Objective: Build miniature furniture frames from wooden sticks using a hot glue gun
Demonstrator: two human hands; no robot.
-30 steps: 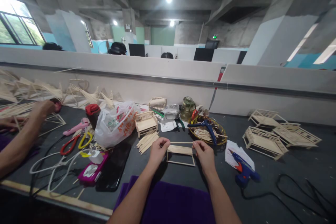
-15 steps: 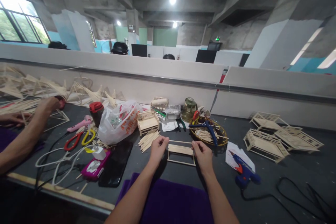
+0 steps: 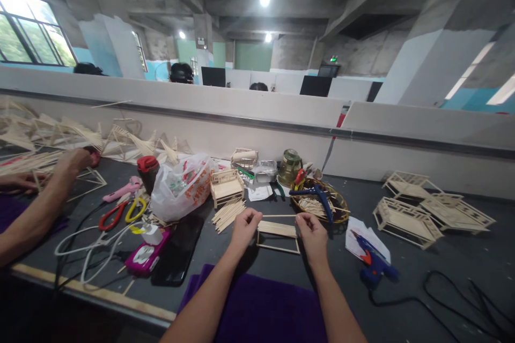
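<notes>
A thin wooden stick (image 3: 279,216) spans between my two hands, pinched at its left end by my left hand (image 3: 246,226) and at its right end by my right hand (image 3: 310,229). Just below the stick, on the dark table, is a small wooden stick frame (image 3: 277,229) with a slatted panel across its upper part and an open rectangle at its near side. Whether the stick touches the frame I cannot tell. To the left of my left hand lies a bundle of loose sticks (image 3: 227,215). Beyond my right hand stands a wicker basket (image 3: 343,198) of sticks.
A blue glue gun (image 3: 374,262) rests on paper at right, its cord trailing. Finished stick models (image 3: 408,222) stand behind it. Left are a plastic bag (image 3: 181,187), a black phone (image 3: 177,252), a purple power strip (image 3: 148,253) and a co-worker's arm (image 3: 48,203).
Both my hands have shifted very slightly, with the stick raised a little and held between them. The frame below stays where it was.
</notes>
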